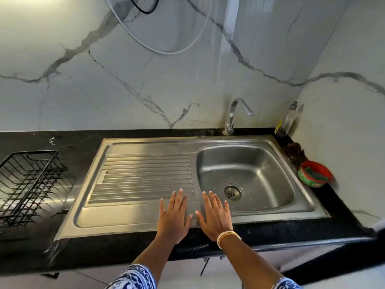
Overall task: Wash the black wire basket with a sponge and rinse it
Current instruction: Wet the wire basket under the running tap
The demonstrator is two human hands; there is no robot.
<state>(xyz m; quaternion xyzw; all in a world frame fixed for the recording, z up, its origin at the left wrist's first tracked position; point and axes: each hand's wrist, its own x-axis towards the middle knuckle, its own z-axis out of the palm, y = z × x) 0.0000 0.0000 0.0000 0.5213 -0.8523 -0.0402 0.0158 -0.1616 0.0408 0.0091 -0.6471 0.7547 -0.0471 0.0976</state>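
The black wire basket (31,184) stands on the dark counter at the far left, apart from both hands. My left hand (174,217) and my right hand (214,216) lie side by side, palms down and fingers spread, over the front edge of the steel sink (145,217); neither holds anything. A green sponge sits in a red round tub (315,173) on the counter to the right of the sink bowl (260,163). The bowl is dry-looking with nothing in it, and the tap (236,115) behind it is not running.
A ribbed draining board (145,176) takes up the sink's left half. A clear soap bottle (288,119) stands in the back right corner, with a dark scrub pad (294,148) near it. Marble walls close in behind and on the right.
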